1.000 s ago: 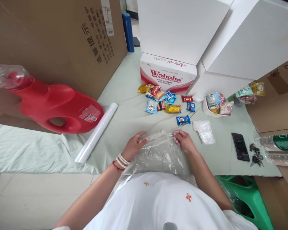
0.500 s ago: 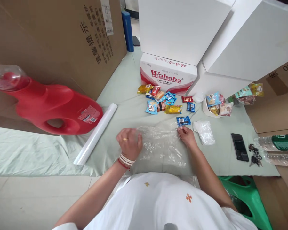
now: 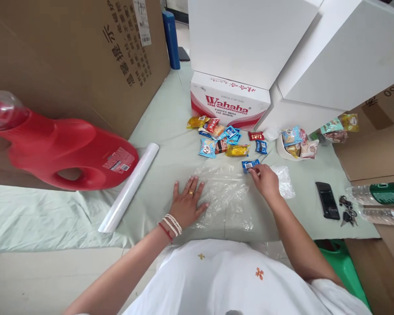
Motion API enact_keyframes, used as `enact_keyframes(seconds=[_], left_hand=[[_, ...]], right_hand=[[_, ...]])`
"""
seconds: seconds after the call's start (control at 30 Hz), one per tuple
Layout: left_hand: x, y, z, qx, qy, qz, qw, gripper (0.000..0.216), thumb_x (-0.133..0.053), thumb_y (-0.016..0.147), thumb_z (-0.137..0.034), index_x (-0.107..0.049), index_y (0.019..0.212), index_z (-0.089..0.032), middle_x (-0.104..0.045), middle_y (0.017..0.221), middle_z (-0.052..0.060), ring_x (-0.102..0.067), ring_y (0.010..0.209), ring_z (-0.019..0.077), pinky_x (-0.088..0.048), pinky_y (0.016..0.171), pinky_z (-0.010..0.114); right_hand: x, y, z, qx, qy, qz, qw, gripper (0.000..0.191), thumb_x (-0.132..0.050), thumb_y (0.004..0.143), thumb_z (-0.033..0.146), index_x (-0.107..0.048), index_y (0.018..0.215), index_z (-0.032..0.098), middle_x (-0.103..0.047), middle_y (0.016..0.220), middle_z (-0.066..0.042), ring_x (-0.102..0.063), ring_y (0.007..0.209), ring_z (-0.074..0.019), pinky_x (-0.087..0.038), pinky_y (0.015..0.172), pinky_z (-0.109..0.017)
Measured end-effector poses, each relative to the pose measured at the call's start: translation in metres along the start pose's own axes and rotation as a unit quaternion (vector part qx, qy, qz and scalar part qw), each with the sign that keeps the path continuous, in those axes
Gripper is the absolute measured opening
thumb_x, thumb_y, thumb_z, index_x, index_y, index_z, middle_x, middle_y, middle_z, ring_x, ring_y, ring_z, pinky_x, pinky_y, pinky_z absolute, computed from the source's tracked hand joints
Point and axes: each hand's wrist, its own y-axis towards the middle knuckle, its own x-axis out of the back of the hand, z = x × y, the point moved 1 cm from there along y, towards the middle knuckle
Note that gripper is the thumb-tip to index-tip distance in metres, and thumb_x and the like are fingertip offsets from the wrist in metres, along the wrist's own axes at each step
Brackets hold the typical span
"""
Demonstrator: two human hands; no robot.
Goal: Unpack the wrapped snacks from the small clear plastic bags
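A clear plastic bag (image 3: 226, 197) lies crinkled and flat on the cloth in front of me. My left hand (image 3: 188, 201) rests palm down at its left edge, fingers spread. Beyond the bag's upper right corner is a small blue snack packet (image 3: 249, 165). The fingertips of my right hand (image 3: 265, 180) are pinched at the packet's lower edge, and the packet still lies on the cloth. Several other wrapped snacks, among them a yellow packet (image 3: 238, 150) and a light blue packet (image 3: 207, 148), form a loose pile farther back.
A folded clear plastic piece (image 3: 284, 181) lies right of my right hand. Behind it stands a white bowl (image 3: 284, 151) of snacks. A phone (image 3: 327, 200) and keys (image 3: 349, 214) are at right. A plastic roll (image 3: 129, 188) and a red jug (image 3: 75, 148) lie left; a Wahaba carton (image 3: 230, 103) stands behind.
My right hand has let go of the plastic bag and moved up to the blue packet. My left hand has gone from gripping the bag to lying flat on its left edge.
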Motion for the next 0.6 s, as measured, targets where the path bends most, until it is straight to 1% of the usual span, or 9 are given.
enact_keyframes(seconds=[0.03, 0.07, 0.13, 0.23, 0.3, 0.37, 0.47, 0.53, 0.6], left_hand=[[-0.001, -0.003, -0.003, 0.003, 0.002, 0.000, 1.000, 0.071, -0.046, 0.099, -0.056, -0.038, 0.161, -0.020, -0.023, 0.171, 0.019, -0.026, 0.157, 0.0376, 0.001, 0.123, 0.073], [-0.002, -0.006, -0.007, 0.010, 0.005, -0.002, 1.000, 0.072, -0.046, 0.099, -0.056, -0.037, 0.161, -0.020, -0.022, 0.171, 0.019, -0.025, 0.158, 0.0382, 0.002, 0.122, 0.074], [-0.003, -0.009, -0.015, 0.026, 0.010, -0.006, 1.000, 0.074, -0.046, 0.099, -0.058, -0.037, 0.161, -0.019, -0.022, 0.171, 0.020, -0.024, 0.158, 0.0397, 0.002, 0.121, 0.075], [-0.003, -0.010, -0.023, 0.041, 0.014, -0.005, 0.999, 0.075, -0.046, 0.098, -0.059, -0.038, 0.161, -0.018, -0.022, 0.170, 0.020, -0.025, 0.157, 0.0403, 0.001, 0.121, 0.076], [-0.002, -0.010, -0.024, 0.043, 0.012, -0.005, 0.999, 0.075, -0.044, 0.099, -0.060, -0.038, 0.160, -0.018, -0.023, 0.170, 0.020, -0.026, 0.157, 0.0401, 0.000, 0.121, 0.076], [-0.002, -0.010, -0.023, 0.043, 0.006, -0.007, 0.999, 0.075, -0.042, 0.100, -0.060, -0.037, 0.161, -0.018, -0.023, 0.170, 0.019, -0.027, 0.157, 0.0395, 0.000, 0.121, 0.076], [-0.002, -0.011, -0.021, 0.043, -0.004, -0.009, 0.999, 0.074, -0.036, 0.102, -0.058, -0.032, 0.163, -0.016, -0.024, 0.170, 0.019, -0.026, 0.157, 0.0374, 0.001, 0.122, 0.075], [-0.003, -0.011, -0.021, 0.044, -0.009, -0.009, 0.999, 0.072, -0.034, 0.104, -0.056, -0.029, 0.163, -0.015, -0.023, 0.170, 0.018, -0.025, 0.158, 0.0363, 0.002, 0.122, 0.075], [-0.004, -0.010, -0.021, 0.047, -0.009, -0.008, 0.999, 0.071, -0.035, 0.104, -0.054, -0.030, 0.163, -0.015, -0.022, 0.170, 0.018, -0.025, 0.158, 0.0364, 0.002, 0.122, 0.075]], right_hand=[[0.002, 0.012, 0.023, 0.041, -0.009, 0.000, 0.999, 0.032, -0.049, 0.100, 0.042, -0.071, 0.107, 0.020, -0.071, 0.107, -0.013, -0.064, 0.093, -0.0259, -0.045, 0.079, -0.034], [0.001, 0.025, 0.048, 0.084, -0.017, 0.020, 0.996, 0.032, -0.046, 0.103, 0.039, -0.071, 0.111, 0.020, -0.070, 0.112, -0.013, -0.063, 0.100, -0.0272, -0.046, 0.084, -0.035], [-0.012, 0.053, 0.101, 0.129, -0.055, 0.065, 0.988, 0.034, -0.043, 0.105, 0.038, -0.068, 0.118, 0.020, -0.068, 0.119, -0.014, -0.061, 0.111, -0.0298, -0.047, 0.090, -0.038], [-0.046, 0.085, 0.163, 0.158, -0.128, 0.088, 0.975, 0.046, -0.058, 0.100, 0.045, -0.058, 0.136, 0.018, -0.059, 0.136, -0.019, -0.050, 0.128, -0.0364, -0.049, 0.095, -0.044], [-0.066, 0.096, 0.184, 0.174, -0.161, 0.100, 0.966, 0.049, -0.066, 0.096, 0.040, -0.058, 0.137, 0.015, -0.055, 0.141, -0.021, -0.045, 0.133, -0.0390, -0.050, 0.096, -0.046], [-0.074, 0.101, 0.187, 0.174, -0.166, 0.094, 0.966, 0.037, -0.058, 0.099, 0.027, -0.060, 0.134, 0.013, -0.056, 0.139, -0.022, -0.047, 0.132, -0.0386, -0.051, 0.095, -0.046], [-0.059, 0.101, 0.167, 0.156, -0.096, 0.055, 0.982, 0.037, -0.042, 0.103, 0.015, -0.060, 0.135, 0.012, -0.062, 0.132, -0.021, -0.055, 0.123, -0.0350, -0.050, 0.095, -0.046], [-0.038, 0.095, 0.144, 0.134, 0.018, 0.028, 0.990, 0.037, -0.045, 0.102, 0.018, -0.059, 0.136, 0.012, -0.065, 0.128, -0.017, -0.058, 0.118, -0.0310, -0.049, 0.097, -0.044], [-0.019, 0.080, 0.120, 0.100, 0.176, 0.025, 0.979, 0.035, -0.051, 0.101, 0.029, -0.061, 0.133, 0.016, -0.069, 0.118, -0.010, -0.062, 0.108, -0.0257, -0.049, 0.094, -0.038]])
